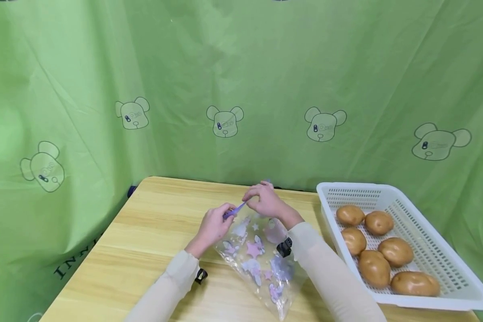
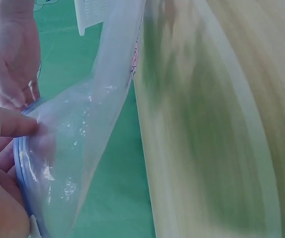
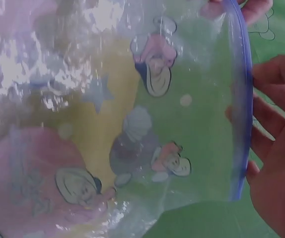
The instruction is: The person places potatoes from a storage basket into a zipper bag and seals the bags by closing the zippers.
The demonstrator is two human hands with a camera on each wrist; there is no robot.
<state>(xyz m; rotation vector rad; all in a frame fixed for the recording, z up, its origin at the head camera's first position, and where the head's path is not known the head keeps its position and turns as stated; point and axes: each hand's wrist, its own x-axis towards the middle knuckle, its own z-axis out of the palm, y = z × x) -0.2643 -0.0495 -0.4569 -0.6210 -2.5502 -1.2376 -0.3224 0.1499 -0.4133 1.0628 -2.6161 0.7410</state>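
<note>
A clear plastic zip bag (image 1: 276,255), printed with pink stars and cartoon figures, hangs from both hands over the table. Along its top runs a purple zip strip (image 1: 238,208). My left hand (image 1: 215,226) pinches that strip near one end, thumb against the bag's side in the left wrist view. Farther along the same strip, my right hand (image 1: 267,202) holds the edge between thumb and fingers. The right wrist view shows some fingertips (image 3: 229,114) through the see-through film. Only the prints show on the bag (image 3: 197,129); no contents stand out.
On the right of the wooden table (image 1: 153,223) stands a white perforated basket (image 1: 434,237) holding several brown potatoes (image 1: 396,252). A green curtain (image 1: 265,67) with printed bear faces hangs right behind the table's back edge.
</note>
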